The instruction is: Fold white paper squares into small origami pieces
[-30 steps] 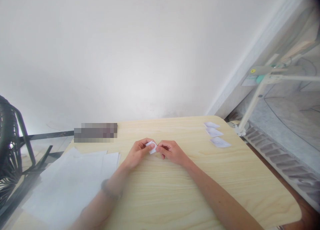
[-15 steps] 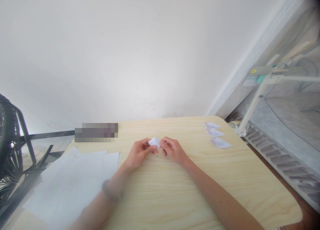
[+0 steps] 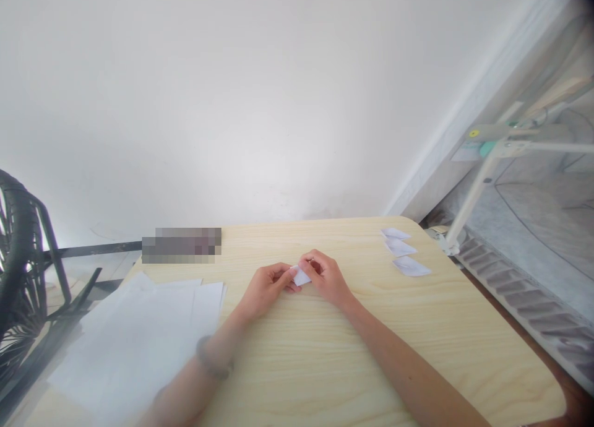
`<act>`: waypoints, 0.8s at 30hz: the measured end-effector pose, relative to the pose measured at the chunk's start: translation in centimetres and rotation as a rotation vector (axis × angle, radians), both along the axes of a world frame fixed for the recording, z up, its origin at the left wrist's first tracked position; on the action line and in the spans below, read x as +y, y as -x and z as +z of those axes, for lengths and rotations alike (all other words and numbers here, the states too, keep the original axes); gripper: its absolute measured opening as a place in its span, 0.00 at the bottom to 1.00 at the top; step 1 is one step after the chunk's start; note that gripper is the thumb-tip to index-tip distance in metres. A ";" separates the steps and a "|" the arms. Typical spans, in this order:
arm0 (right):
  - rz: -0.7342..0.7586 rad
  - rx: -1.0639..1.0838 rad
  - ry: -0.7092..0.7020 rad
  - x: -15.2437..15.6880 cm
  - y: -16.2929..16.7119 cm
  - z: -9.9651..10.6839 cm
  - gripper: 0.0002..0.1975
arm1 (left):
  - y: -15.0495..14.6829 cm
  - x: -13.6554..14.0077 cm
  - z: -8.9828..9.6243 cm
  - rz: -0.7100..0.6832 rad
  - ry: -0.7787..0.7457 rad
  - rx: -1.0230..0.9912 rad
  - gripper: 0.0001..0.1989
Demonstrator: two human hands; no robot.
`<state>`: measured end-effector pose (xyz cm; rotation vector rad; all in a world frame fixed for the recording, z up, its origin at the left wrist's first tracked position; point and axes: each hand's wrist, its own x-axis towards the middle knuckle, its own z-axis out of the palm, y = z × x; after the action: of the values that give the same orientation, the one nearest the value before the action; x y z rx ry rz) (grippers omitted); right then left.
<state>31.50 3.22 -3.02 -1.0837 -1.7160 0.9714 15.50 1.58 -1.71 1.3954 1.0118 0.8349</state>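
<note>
A small folded piece of white paper (image 3: 301, 276) is held between my two hands above the middle of the wooden table. My left hand (image 3: 268, 286) pinches its left side between thumb and fingers. From the other side my right hand (image 3: 325, 276) grips the upper right part, its fingers covering some of the paper. Three folded paper boats lie in a column at the right: a far one (image 3: 396, 233), a middle one (image 3: 400, 247) and a near one (image 3: 411, 267).
Loose white sheets (image 3: 139, 334) overlap on the table's left side. Behind them lies a pixelated dark object (image 3: 180, 246). A black chair (image 3: 28, 247) stands at far left, a white metal frame (image 3: 477, 192) beyond the table's right edge. The wall (image 3: 278, 105) rises behind the table (image 3: 297, 365).
The folded paper has turned and shifted slightly right and down in my hands. My right hand now reaches over its upper edge, and less of the paper shows.
</note>
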 end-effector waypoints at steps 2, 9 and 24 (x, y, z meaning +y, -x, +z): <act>-0.013 0.019 0.032 0.1 0.0 -0.1 0.11 | 0.0 0.1 -0.2 0.018 0.021 -0.054 0.16; 0.067 -0.002 0.101 0.2 -0.2 0.2 0.13 | 0.5 0.0 0.3 -0.077 -0.099 -0.036 0.12; 0.067 0.000 0.102 0.1 -0.1 0.3 0.15 | 0.4 0.3 0.3 0.158 -0.094 -0.014 0.12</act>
<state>31.63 3.36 -2.68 -1.0970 -1.7275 1.1109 15.12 1.88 -1.45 1.3999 1.0944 1.0182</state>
